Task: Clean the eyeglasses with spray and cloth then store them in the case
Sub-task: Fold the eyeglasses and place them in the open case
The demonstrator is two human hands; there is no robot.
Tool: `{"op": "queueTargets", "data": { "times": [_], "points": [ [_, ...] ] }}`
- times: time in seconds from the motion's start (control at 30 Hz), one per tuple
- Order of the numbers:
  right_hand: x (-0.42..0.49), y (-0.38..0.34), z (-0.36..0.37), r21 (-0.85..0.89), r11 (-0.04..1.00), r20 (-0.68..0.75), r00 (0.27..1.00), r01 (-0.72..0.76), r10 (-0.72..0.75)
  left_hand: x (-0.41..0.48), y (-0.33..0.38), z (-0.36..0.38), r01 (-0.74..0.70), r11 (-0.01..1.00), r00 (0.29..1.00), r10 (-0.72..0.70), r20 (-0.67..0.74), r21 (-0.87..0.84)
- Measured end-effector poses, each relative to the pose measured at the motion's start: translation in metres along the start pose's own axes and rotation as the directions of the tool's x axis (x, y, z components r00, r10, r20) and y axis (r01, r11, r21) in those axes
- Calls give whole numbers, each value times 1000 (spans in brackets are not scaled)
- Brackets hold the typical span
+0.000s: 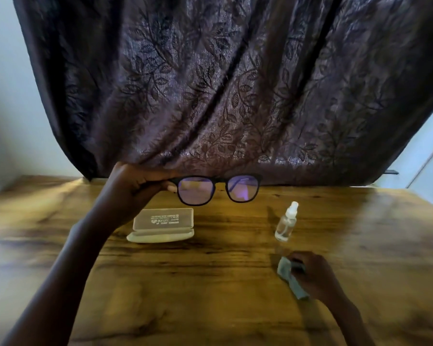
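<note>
1. Plainly, the eyeglasses (220, 182) are up in the air above the bench (210, 295). The left hand (133, 183) pinches them at one outer corner of the frame, by the hinge, and the lenses face the camera.
2. They look light and thin-framed. The frame is stiff, but the hinges and lenses are probably fragile and smear easily, so the corner or temple is the safer place to hold, with fingers kept off the glass.
3. The right hand (315, 275) rests low on the bench, its fingers curled around the grey cloth (286, 268), which is soft and bunched.
4. The spray bottle (286, 223) stands upright just beyond that hand. It is small and clear, and probably easy to tip over.
5. The case (161, 223) lies below the glasses and appears open, with its lid tipped back.
6. A dark curtain (210, 83) hangs behind the bench. Nothing lies between the cloth and the lenses.
</note>
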State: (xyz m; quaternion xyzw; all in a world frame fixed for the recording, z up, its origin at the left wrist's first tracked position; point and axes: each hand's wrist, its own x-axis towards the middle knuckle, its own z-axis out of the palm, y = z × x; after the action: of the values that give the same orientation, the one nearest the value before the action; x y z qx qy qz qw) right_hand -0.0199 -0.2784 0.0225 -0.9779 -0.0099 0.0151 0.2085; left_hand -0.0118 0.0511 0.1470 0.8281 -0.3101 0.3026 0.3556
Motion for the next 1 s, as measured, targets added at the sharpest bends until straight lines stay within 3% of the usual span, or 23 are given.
{"op": "queueTargets", "data": {
  "times": [0.1,0.17,0.23,0.3,0.33,0.4,0.47,0.6,0.73,0.83,1.0],
  "points": [
    [-6,2,1,-84,996,248,968,-13,34,-1,1,0,-53,999,999,53,-11,3],
    [-6,1,-9,-148,989,272,960,-18,59,-3,3,0,-54,999,999,54,3,-6],
    [-6,-4,-22,-105,994,113,994,21,-9,-5,4,-1,-39,999,999,39,30,-21],
    [-5,-15,-34,213,974,-134,990,70,-42,-6,7,0,-24,1000,999,24,39,-9],
    [-3,-24,-40,447,889,-186,982,94,-11,-7,8,2,-15,1000,999,15,37,-2],
    [3,-46,-54,804,592,-111,993,62,46,-6,12,4,-2,1000,999,2,37,3],
    [11,-67,-65,920,390,27,998,-44,48,-5,18,6,-2,1000,999,2,54,-2],
    [24,-94,-73,903,389,189,982,-181,16,-8,23,8,-25,1000,996,24,83,12],
    [31,-101,-69,940,264,233,972,-215,-37,-15,22,8,-52,998,993,50,107,19],
    [34,-100,-64,954,210,233,970,-214,-68,-22,17,9,-20,999,994,17,110,27],
    [33,-102,-63,956,251,178,980,-151,-85,-31,12,10,95,995,995,-94,12,-40]
  ]
}}
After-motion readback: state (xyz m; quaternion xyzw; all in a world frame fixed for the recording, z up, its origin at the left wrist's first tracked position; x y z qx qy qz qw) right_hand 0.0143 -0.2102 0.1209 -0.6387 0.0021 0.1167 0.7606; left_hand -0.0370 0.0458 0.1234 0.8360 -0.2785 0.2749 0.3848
